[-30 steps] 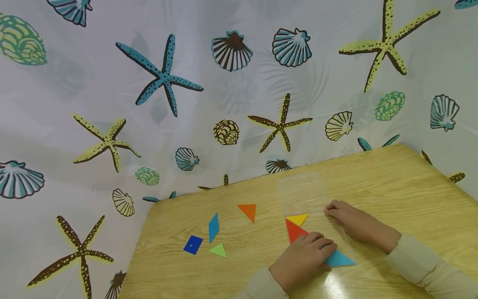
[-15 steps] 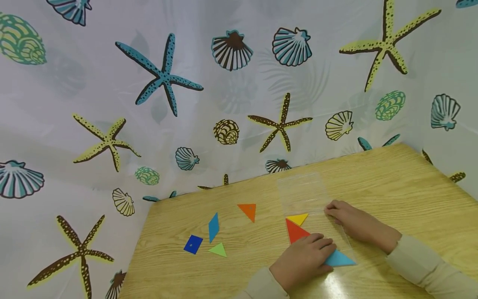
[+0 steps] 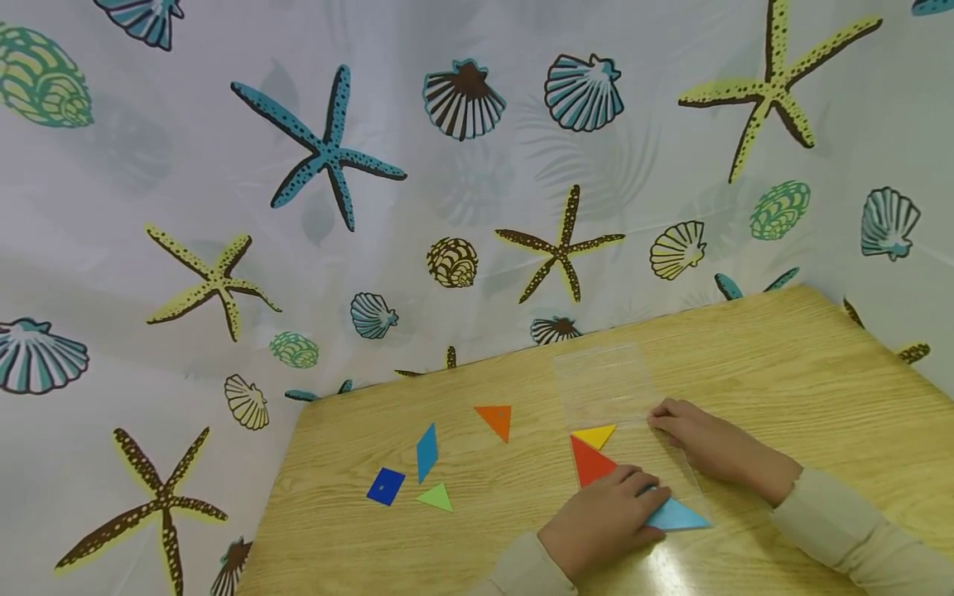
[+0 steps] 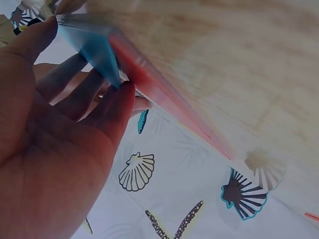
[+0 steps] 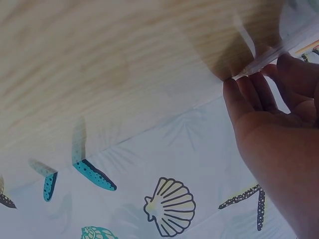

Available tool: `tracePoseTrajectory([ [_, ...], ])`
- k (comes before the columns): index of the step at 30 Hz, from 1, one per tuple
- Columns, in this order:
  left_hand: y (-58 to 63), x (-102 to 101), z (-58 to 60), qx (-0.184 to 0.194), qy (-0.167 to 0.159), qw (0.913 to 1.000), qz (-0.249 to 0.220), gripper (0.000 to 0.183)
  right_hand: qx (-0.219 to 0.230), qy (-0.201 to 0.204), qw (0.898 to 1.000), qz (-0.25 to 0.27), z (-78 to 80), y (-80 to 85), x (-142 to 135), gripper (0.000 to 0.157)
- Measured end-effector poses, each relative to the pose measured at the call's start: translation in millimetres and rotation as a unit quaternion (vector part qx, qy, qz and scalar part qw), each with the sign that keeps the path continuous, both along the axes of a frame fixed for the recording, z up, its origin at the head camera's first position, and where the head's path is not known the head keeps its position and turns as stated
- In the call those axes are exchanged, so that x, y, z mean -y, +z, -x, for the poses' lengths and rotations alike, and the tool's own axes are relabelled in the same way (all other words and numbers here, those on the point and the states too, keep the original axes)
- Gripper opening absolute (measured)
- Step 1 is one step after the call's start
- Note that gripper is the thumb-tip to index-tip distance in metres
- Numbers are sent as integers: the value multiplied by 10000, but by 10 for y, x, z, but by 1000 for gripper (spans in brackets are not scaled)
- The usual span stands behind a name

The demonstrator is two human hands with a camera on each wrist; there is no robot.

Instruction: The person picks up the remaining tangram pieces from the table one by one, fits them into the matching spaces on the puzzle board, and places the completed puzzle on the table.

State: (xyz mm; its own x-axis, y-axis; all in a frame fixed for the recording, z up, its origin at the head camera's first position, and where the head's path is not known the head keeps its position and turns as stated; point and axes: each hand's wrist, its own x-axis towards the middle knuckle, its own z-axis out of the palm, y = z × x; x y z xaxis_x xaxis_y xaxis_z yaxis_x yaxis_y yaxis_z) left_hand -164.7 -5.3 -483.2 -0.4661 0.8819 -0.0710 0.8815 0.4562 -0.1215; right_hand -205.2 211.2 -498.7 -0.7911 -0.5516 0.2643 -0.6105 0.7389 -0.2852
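left hand (image 3: 607, 520) shifted slightly leftward, a little more of the light-blue triangle (image 3: 681, 517) showing by its fingers

No text, label, brand, number or sign can be read in any of the views.
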Motion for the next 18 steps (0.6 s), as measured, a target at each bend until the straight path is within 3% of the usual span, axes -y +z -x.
tracePoseTrajectory([
  [7, -18, -11, -4, 70, 213, 9997, 3, 50, -59, 24, 10000, 20, -1, 4, 7, 30],
  [18, -41, 2, -21, -49, 165, 9998, 36, 50, 117, -47, 9999, 9, -24, 39, 14, 30],
])
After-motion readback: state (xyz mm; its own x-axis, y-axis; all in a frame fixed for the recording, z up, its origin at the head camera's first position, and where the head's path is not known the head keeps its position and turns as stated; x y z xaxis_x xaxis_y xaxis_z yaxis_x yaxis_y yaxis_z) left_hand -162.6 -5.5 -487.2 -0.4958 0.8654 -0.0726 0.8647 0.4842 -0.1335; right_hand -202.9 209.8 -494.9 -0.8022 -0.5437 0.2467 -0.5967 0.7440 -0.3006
